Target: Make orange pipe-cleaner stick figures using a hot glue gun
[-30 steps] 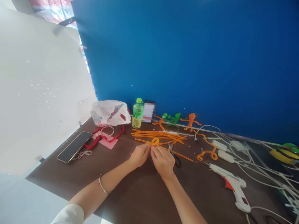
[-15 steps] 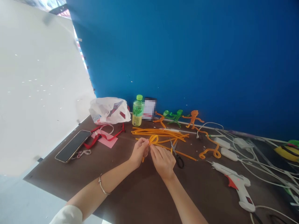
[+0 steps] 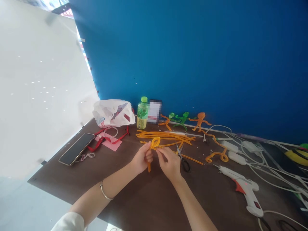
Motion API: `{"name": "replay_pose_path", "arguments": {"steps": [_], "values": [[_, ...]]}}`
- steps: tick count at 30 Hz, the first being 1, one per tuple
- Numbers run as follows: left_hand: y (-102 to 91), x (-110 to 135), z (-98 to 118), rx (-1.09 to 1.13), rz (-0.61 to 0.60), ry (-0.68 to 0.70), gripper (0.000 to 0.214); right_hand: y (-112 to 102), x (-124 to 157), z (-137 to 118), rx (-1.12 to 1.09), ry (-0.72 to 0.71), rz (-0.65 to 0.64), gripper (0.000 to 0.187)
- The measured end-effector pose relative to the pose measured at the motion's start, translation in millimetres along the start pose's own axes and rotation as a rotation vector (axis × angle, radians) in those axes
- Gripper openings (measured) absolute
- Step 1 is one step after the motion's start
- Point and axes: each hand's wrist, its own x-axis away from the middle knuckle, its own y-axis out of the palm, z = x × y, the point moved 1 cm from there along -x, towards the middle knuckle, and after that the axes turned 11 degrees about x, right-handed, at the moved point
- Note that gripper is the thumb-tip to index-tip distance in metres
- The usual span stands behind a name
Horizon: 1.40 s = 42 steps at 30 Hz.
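Observation:
Between my hands is an orange pipe cleaner (image 3: 156, 141) bent into a loop, its loose end hanging below my left fist. My left hand (image 3: 142, 158) is closed around its lower part, with the thumb up by the loop's base. My right hand (image 3: 169, 162) pinches it at the loop's right side. Just beyond lies a bundle of straight orange pipe cleaners (image 3: 166, 137). Black-handled scissors (image 3: 184, 160) rest right of my right hand, partly over a pipe cleaner. Bent orange and green figures, including a green one (image 3: 184, 120) and an orange one (image 3: 200, 120), stand by the wall.
A white glue gun (image 3: 242, 183) lies at the right, near white cables and adapters (image 3: 237, 158). At the back stand a drink bottle (image 3: 142, 114) and a plastic bag (image 3: 113, 112). A phone (image 3: 77, 149), red ribbon and pink paper (image 3: 113, 144) lie left.
My right hand has shifted from lying over the loop's base to a pinch at its side. The loop looks narrower, and more of its hanging end shows below my left hand.

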Motion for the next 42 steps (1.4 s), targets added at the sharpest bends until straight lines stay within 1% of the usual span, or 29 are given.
{"name": "replay_pose_path", "arguments": {"steps": [2,4,6,9,11,13,15,18,20,23,25,27,30,32,34,35,36,38,40,42], "values": [[-0.9,0.4,2.3,-0.014,-0.006,-0.018,0.043,-3.4,-4.1,6.0,-0.136,0.067,-0.075,0.016],[-1.2,0.9,5.6,-0.091,-0.036,0.001,0.042,-8.2,-9.0,13.0,-0.212,0.117,-0.137,0.015],[-0.9,1.8,10.2,-0.242,-0.055,0.079,0.041,-14.0,-14.7,18.9,-0.224,0.137,-0.193,0.014],[1.5,4.6,17.0,-0.494,-0.039,0.24,0.041,-22.4,-23.6,22.0,-0.209,0.148,-0.264,0.016],[3.8,7.3,19.0,-0.574,-0.038,0.292,0.041,-26.4,-27.6,19.2,-0.234,0.177,-0.284,0.017],[5.8,10.0,18.5,-0.583,-0.048,0.29,0.04,-28.2,-28.3,13.3,-0.28,0.221,-0.281,0.016],[7.0,12.3,16.9,-0.563,-0.061,0.268,0.039,-28.3,-25.5,5.9,-0.302,0.263,-0.245,0.014],[7.7,14.6,15.3,-0.532,-0.102,0.248,0.037,-27.2,-17.1,-4.2,-0.255,0.289,-0.174,0.013],[8.0,15.9,15.2,-0.522,-0.133,0.241,0.036,-26.9,-12.2,-8.6,-0.204,0.282,-0.136,0.014],[9.5,18.5,16.0,-0.533,-0.185,0.252,0.035,-29.5,-10.7,-11.4,-0.127,0.214,-0.091,0.015],[11.3,20.3,16.7,-0.55,-0.226,0.25,0.035,-33.9,-14.4,-11.6,-0.052,0.126,-0.086,0.015],[13.0,21.7,17.4,-0.524,-0.269,0.219,0.034,-40.1,-20.7,-11.7,0.049,0.008,-0.097,0.017],[14.3,22.2,19.1,-0.359,-0.314,0.129,0.033,-51.1,-30.9,-13.4,0.204,-0.189,-0.094,0.021],[14.7,22.2,21.1,-0.218,-0.313,0.07,0.033,-57.5,-36.0,-15.7,0.274,-0.299,-0.095,0.023],[15.3,22.7,23.4,-0.108,-0.301,0.029,0.033,-61.7,-38.8,-18.2,0.298,-0.364,-0.12,0.024],[15.6,23.1,24.4,-0.068,-0.295,0.019,0.033,-63.0,-39.6,-19.1,0.288,-0.371,-0.136,0.024],[15.9,23.5,25.2,-0.037,-0.289,0.01,0.032,-63.8,-40.3,-19.6,0.26,-0.357,-0.157,0.023],[15.8,24.2,25.9,0.0,-0.285,-0.013,0.03,-64.5,-42.0,-19.1,0.144,-0.264,-0.227,0.022],[14.5,24.2,25.6,0.012,-0.286,-0.039,0.028,-64.6,-45.6,-16.4,-0.017,-0.113,-0.349,0.02],[12.0,23.8,24.9,0.0,-0.294,-0.063,0.026,-65.2,-51.7,-12.3,-0.153,0.017,-0.502,0.021]]}}
